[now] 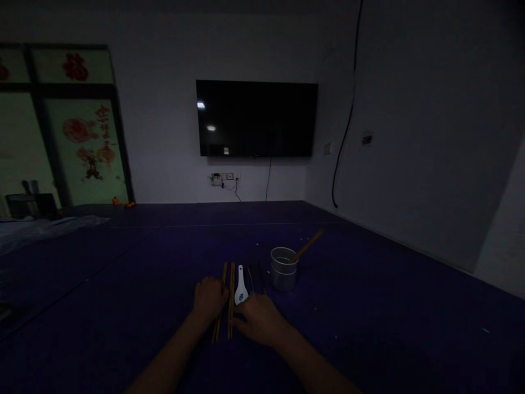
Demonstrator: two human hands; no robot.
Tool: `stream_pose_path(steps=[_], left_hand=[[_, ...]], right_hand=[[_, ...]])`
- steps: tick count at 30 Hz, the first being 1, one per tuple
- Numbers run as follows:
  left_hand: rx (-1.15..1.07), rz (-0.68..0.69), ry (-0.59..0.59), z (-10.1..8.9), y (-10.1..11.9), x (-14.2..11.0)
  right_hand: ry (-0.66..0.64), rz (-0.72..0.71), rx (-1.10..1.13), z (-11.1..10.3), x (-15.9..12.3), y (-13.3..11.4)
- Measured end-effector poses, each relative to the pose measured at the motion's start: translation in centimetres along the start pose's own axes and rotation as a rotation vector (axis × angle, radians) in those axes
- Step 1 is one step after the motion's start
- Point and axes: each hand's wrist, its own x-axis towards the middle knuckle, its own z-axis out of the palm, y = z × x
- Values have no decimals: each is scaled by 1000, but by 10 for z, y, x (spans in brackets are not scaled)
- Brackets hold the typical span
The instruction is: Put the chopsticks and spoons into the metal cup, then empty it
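On the dark blue surface lie two pairs of wooden chopsticks side by side. My left hand [210, 298] is closed over the left pair of chopsticks [225, 272], its fingertips largely hidden. The thumb and forefinger of my right hand [262, 318] close at the edge of the right pair of chopsticks [232, 282]. Just right of them is a white soup spoon [240, 284] with a blue mark in its bowl. Two thin dark utensils, one on the left [251, 279] and one on the right [261, 278], lie beyond my right hand; their lower ends are hidden.
A metal cup [283, 276] stands to the right with a wooden stick [307, 244] leaning out of it. Small white scraps dot the surface. Clear plastic wrap [53, 229] and small orange items [129, 204] lie far left. A television [258, 120] hangs on the wall.
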Motion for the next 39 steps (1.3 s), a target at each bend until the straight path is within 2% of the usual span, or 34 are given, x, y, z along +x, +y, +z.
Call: stream_pose_path(steps=[13,19,30,39], left_hand=[[42,12,-30,-1,-3,2],[8,-29,-69,-4,-2,2],[87,15,-72,-11,-1,0],[30,-27,-83,-8,-4,1]], right_hand=[[0,-21,-10,-4,-1,-2],[-12,-9,-8,-3,-1,-2],[-3,-6,4,-8,-3,-4],[-5,-11,-10,-6,-2,-3]])
